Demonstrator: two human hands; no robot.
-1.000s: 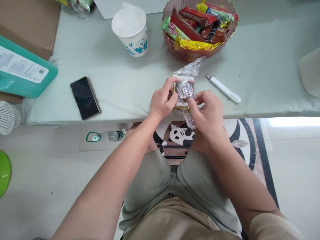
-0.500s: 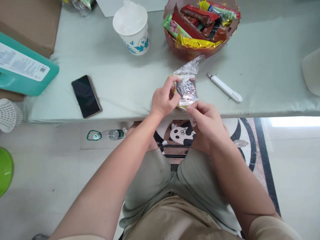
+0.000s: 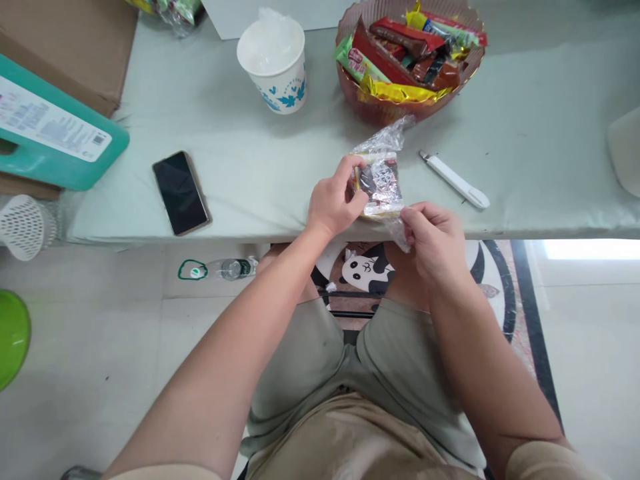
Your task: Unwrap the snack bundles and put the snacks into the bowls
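A small snack in a clear plastic wrapper is held just above the front edge of the pale green table. My left hand grips its left side, thumb and fingers closed on it. My right hand pinches the twisted near end of the wrapper below and to the right. The wrapper's far end sticks up loose toward the red bowl of wrapped sweets and bars.
On the table lie a white pen-like tool right of the snack, a black phone at left, a paper cup and a teal pack. A bottle lies on the floor beneath.
My right hand has slid from the front of the snack down and to the right, drawing out the wrapper's near end. My left hand has kept its grip.
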